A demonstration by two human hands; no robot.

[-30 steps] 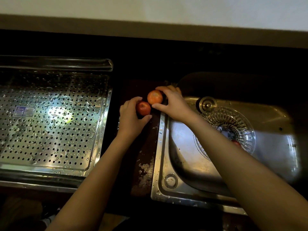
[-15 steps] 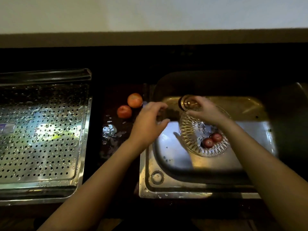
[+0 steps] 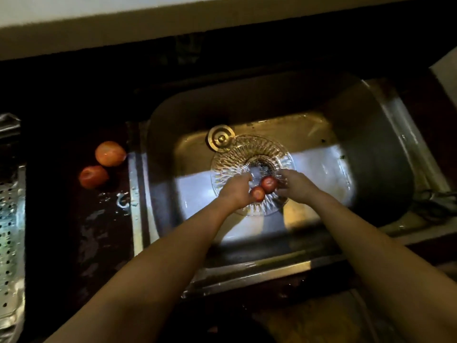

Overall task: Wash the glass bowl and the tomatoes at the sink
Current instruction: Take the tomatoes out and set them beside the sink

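Observation:
A cut-glass bowl [image 3: 249, 151] sits in the steel sink [image 3: 309, 134], over the drain. Two small red tomatoes lie in it, side by side. My left hand [image 3: 236, 190] reaches in from the left and its fingers curl round the nearer tomato [image 3: 259, 193]. From the right, my right hand [image 3: 295, 185] touches the other tomato [image 3: 269, 184] with its fingertips. Two larger tomatoes lie on the dark wet counter to the left of the sink, one orange [image 3: 110, 153] and one redder [image 3: 93, 176].
A round metal drain plug [image 3: 220, 137] lies at the bowl's far-left edge. A perforated steel drying tray [image 3: 11, 219] stands at the far left. Puddles of water mark the counter [image 3: 74, 231] between tray and sink. A wall runs along the back.
Both hands left the two tomatoes on the counter, moved right over the sink and came down into the glass bowl onto the two small tomatoes. The view shifted right.

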